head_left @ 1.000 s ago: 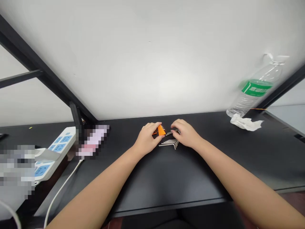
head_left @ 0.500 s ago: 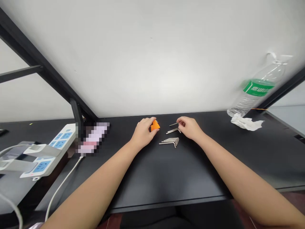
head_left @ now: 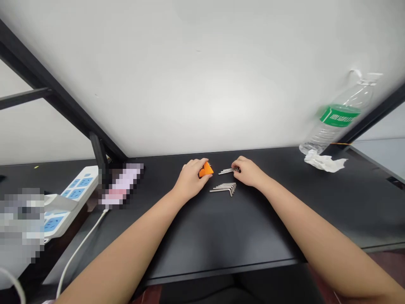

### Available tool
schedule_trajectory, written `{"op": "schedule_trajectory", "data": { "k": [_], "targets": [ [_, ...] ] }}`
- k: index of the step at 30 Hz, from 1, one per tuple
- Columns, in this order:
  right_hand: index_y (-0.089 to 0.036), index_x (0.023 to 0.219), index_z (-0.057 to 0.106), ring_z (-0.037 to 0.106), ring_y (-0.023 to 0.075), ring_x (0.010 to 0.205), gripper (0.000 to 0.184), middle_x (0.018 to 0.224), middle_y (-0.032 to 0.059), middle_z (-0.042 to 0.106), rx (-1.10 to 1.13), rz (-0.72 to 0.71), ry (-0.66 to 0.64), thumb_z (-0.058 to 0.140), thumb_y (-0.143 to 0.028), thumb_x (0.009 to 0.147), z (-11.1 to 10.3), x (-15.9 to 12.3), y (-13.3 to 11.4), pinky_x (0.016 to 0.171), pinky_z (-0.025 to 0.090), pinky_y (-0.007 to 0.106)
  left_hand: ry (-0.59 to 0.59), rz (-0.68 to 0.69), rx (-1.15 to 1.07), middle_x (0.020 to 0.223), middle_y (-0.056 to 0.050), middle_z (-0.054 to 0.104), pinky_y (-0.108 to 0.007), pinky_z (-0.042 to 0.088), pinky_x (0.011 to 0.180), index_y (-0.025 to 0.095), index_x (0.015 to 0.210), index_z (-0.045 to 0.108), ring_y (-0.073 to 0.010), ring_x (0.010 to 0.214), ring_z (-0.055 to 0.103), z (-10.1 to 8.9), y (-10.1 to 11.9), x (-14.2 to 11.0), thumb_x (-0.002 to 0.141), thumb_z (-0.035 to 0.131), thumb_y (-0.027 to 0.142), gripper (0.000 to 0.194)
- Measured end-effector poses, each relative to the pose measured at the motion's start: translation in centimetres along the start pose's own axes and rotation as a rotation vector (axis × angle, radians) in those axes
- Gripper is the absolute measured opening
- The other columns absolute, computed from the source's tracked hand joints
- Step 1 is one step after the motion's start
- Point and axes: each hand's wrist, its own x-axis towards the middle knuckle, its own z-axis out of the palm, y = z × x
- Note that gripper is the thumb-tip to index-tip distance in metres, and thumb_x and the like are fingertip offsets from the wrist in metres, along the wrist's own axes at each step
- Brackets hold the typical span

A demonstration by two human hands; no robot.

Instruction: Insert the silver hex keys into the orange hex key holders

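My left hand (head_left: 190, 178) is closed round an orange hex key holder (head_left: 206, 169), thumb and fingers on its sides; hex key ends seem to stick out at its top. With thumb and fingers pinched, my right hand (head_left: 248, 171) grips a hex key at its bent end, over a small group of hex keys (head_left: 225, 171) on the black table; the fingers partly hide these bends. Just nearer to me lies a row of several L-shaped hex keys (head_left: 223, 188), side by side, their short arms to the right.
At the right a clear plastic bottle (head_left: 340, 116) with a green label leans by the wall, a crumpled tissue (head_left: 325, 161) before it. On the left are a white power strip (head_left: 89, 172), a blurred-out phone (head_left: 123, 184) and its white cable (head_left: 82, 244). A black frame (head_left: 71, 110) rises there.
My right hand has drawn a hex key away from the holder and brought it down beside the others in the far group. My left hand shifted slightly left with the holder.
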Motion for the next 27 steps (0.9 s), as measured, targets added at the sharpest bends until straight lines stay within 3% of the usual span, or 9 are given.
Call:
{"op": "schedule_trajectory", "data": {
  "k": [4, 8, 10, 13, 18, 22, 27],
  "targets": [
    [-0.018, 0.095, 0.068, 0.062, 0.0202, 0.092, 0.015, 0.103, 0.0081, 0.062, 0.009, -0.011, 0.119, 0.061, -0.012, 0.083, 0.0, -0.2, -1.0, 0.084, 0.049, 0.033, -0.009, 0.018, -0.013, 0.110, -0.004, 0.069, -0.038, 0.048, 0.090, 0.025, 0.131, 0.057, -0.0238, 0.103, 0.062, 0.1, 0.6, -0.1, 0.088, 0.071, 0.030, 0.045],
    [-0.020, 0.097, 0.064, 0.060, 0.0149, 0.082, 0.009, 0.098, 0.0041, 0.063, 0.270, -0.288, 0.190, 0.059, -0.017, 0.090, -0.3, -1.0, -3.8, 0.076, 0.048, 0.028, -0.026, 0.078, -0.050, 0.107, -0.004, 0.069, -0.039, 0.048, 0.090, 0.025, 0.131, 0.057, -0.0223, 0.099, 0.062, 0.2, 1.6, -0.4, 0.090, 0.069, 0.033, 0.044],
    [-0.020, 0.091, 0.061, 0.057, 0.0134, 0.075, 0.008, 0.089, 0.0014, 0.063, 0.337, -0.345, 0.193, 0.055, -0.015, 0.091, -0.3, -1.3, -5.0, 0.071, 0.046, 0.026, -0.034, 0.105, -0.078, 0.107, -0.004, 0.069, -0.038, 0.049, 0.090, 0.025, 0.131, 0.057, -0.0216, 0.099, 0.062, 0.2, 2.1, -0.5, 0.090, 0.068, 0.035, 0.043],
    [-0.021, 0.084, 0.057, 0.054, 0.0133, 0.069, 0.010, 0.081, 0.0000, 0.060, 0.353, -0.325, 0.235, 0.053, -0.014, 0.090, -0.2, -1.6, -5.9, 0.066, 0.043, 0.026, -0.045, 0.124, -0.112, 0.110, -0.004, 0.069, -0.036, 0.050, 0.088, 0.025, 0.130, 0.057, -0.0216, 0.100, 0.061, 0.1, 2.6, -0.5, 0.091, 0.068, 0.035, 0.042],
    [-0.022, 0.086, 0.056, 0.057, 0.0155, 0.076, 0.009, 0.087, 0.0031, 0.061, 0.308, -0.276, 0.239, 0.052, -0.015, 0.089, 0.0, -1.7, -6.0, 0.071, 0.046, 0.027, -0.072, 0.117, -0.135, 0.112, -0.004, 0.069, -0.036, 0.050, 0.089, 0.026, 0.131, 0.057, -0.0221, 0.102, 0.062, 0.1, 3.0, -0.5, 0.092, 0.067, 0.033, 0.041],
    [-0.022, 0.089, 0.057, 0.056, 0.0154, 0.072, 0.012, 0.082, 0.0016, 0.062, 0.261, -0.213, 0.241, 0.053, -0.012, 0.083, 0.0, -1.6, -5.9, 0.069, 0.046, 0.026, -0.067, 0.093, -0.039, 0.113, -0.005, 0.069, -0.038, 0.048, 0.090, 0.026, 0.131, 0.056, -0.0240, 0.105, 0.062, 0.3, 2.5, -0.4, 0.091, 0.066, 0.033, 0.041],
    [-0.019, 0.094, 0.065, 0.059, 0.0154, 0.075, 0.021, 0.086, 0.0020, 0.065, 0.166, -0.028, 0.291, 0.054, -0.009, 0.080, -1.0, -0.5, -2.8, 0.073, 0.046, 0.026, -0.055, 0.003, 0.117, 0.116, -0.007, 0.069, -0.043, 0.045, 0.090, 0.026, 0.130, 0.055, -0.0272, 0.108, 0.061, 0.0, 0.9, 0.0, 0.091, 0.065, 0.029, 0.041]
  ]
}}
